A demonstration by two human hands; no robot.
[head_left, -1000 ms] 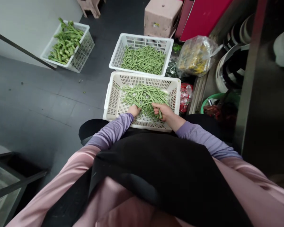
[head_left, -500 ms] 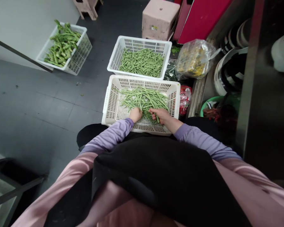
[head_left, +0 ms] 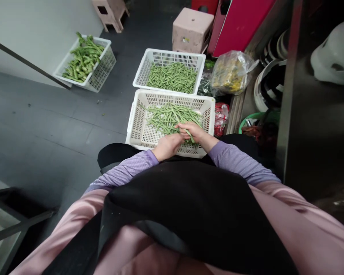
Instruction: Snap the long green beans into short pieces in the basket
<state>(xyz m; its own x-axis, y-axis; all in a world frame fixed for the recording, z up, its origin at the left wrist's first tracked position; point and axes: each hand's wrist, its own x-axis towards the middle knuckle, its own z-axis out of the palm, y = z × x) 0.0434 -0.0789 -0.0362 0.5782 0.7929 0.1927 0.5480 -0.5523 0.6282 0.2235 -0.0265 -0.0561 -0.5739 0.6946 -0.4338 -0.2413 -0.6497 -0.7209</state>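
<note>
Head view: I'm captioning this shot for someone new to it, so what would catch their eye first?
The near basket of long green beans, where the left hand and right hand meet, the right gripping a few beans. Just behind it stands a second basket of shorter cut beans, with a third basket of greens far left by the wall. A bright red panel stands out at top right.

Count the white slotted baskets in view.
3. Near basket in front of the person, holding long green beans, with left hand and right hand over it. Second basket just behind it. Third basket far left by the wall. Others may lie out of view.
</note>
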